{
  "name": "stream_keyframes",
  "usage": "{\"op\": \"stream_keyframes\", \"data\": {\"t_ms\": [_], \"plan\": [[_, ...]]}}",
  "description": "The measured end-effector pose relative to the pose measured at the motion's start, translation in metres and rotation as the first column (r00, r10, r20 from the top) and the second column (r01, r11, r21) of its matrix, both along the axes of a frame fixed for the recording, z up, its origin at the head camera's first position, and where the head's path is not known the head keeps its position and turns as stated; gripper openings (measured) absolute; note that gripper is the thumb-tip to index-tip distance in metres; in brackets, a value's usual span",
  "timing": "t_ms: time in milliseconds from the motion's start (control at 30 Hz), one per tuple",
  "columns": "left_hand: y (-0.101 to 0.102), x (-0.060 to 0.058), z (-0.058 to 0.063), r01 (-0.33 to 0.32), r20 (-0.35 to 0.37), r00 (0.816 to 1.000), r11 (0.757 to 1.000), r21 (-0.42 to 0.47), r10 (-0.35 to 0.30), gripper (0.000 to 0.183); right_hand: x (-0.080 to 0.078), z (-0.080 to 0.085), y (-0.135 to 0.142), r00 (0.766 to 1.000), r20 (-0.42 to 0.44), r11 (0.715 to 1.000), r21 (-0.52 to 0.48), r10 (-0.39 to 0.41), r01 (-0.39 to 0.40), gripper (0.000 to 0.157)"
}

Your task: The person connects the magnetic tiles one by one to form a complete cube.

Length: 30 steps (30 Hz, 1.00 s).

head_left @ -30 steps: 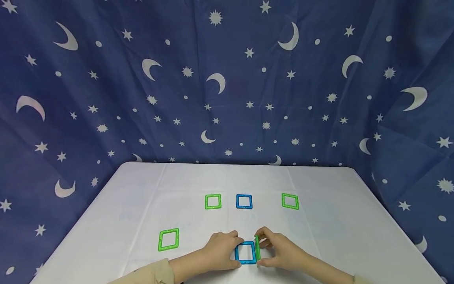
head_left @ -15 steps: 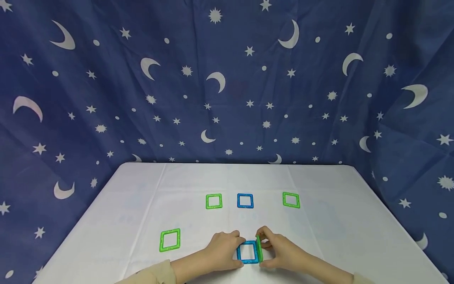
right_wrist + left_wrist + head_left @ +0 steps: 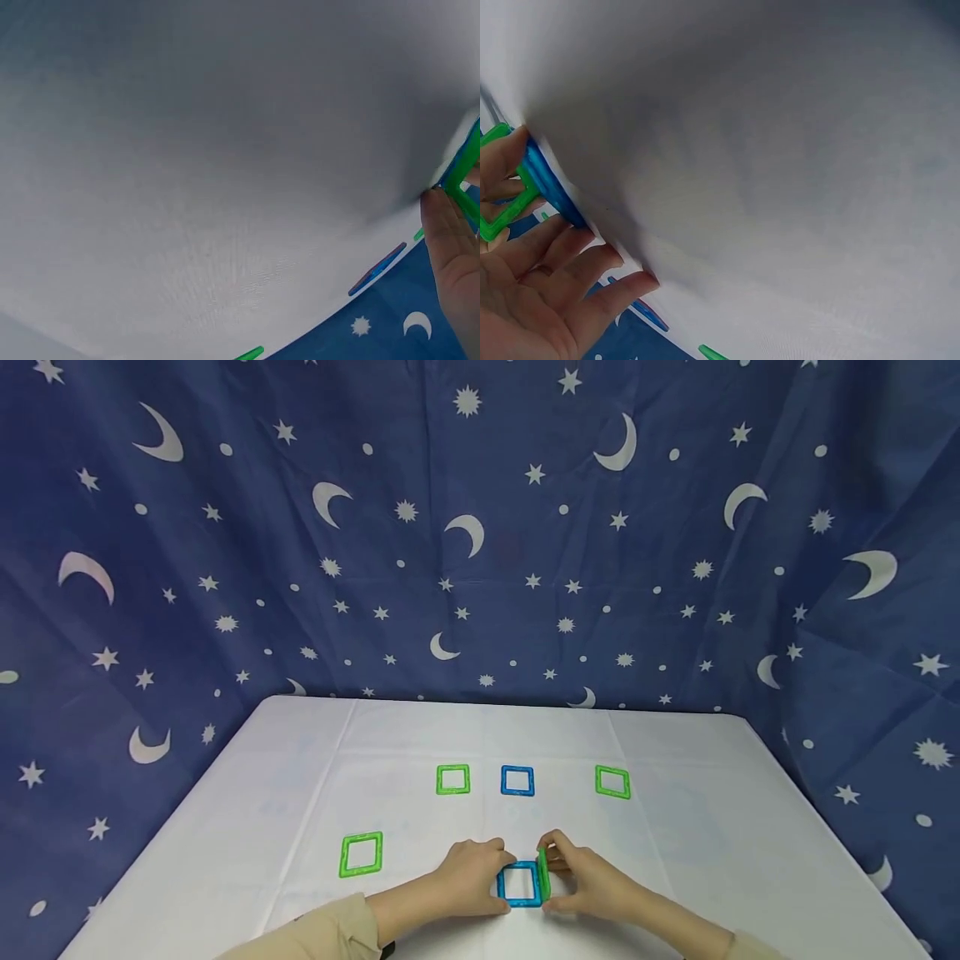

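A blue square-frame magnetic tile (image 3: 519, 903) lies flat near the front of the table. My left hand (image 3: 467, 881) grips it from the left, with the thumb at its near corner and fingers at its far corner. My right hand (image 3: 594, 885) pinches a green square-frame magnetic tile (image 3: 544, 877) by its near and far sides. This tile stands on edge along the blue one's right side. In the left wrist view, the green tile (image 3: 526, 196) rises from the blue tile (image 3: 551, 184). The right wrist view shows only part of the green tile (image 3: 461, 171) beside my fingers.
Farther back on the white table (image 3: 405, 735) lie a green tile (image 3: 453, 792), a blue tile (image 3: 517, 793) and another green tile (image 3: 613, 795), all flat. One more green tile (image 3: 344, 856) lies to the left. A starry blue curtain (image 3: 510, 610) hangs behind the table.
Both hands keep their holds at nearly the same place. The green tile's lean has altered slightly, standing a little more upright than half a second ago. The head view has shifted a little.
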<state>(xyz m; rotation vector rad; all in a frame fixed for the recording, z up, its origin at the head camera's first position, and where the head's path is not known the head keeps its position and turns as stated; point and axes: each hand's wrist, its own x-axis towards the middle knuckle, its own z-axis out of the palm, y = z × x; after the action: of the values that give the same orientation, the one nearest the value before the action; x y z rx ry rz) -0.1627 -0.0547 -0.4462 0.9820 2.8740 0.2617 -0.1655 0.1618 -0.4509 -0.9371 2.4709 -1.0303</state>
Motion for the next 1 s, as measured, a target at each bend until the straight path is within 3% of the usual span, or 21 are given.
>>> {"op": "stream_keyframes", "data": {"t_ms": [367, 1000], "plan": [[-0.0018, 0.0021, -0.0062, 0.002, 0.010, 1.000, 0.999, 0.035, -0.003, 0.054, 0.0016, -0.0055, 0.0027, 1.000, 0.022, 0.999, -0.034, 0.004, -0.003, 0.057], [-0.0049, -0.0030, 0.0021, -0.007, -0.008, 1.000, 1.000, 0.017, 0.008, 0.060, -0.0057, 0.0008, -0.0004, 1.000, -0.026, 0.999, -0.051, -0.002, 0.001, 0.059]]}}
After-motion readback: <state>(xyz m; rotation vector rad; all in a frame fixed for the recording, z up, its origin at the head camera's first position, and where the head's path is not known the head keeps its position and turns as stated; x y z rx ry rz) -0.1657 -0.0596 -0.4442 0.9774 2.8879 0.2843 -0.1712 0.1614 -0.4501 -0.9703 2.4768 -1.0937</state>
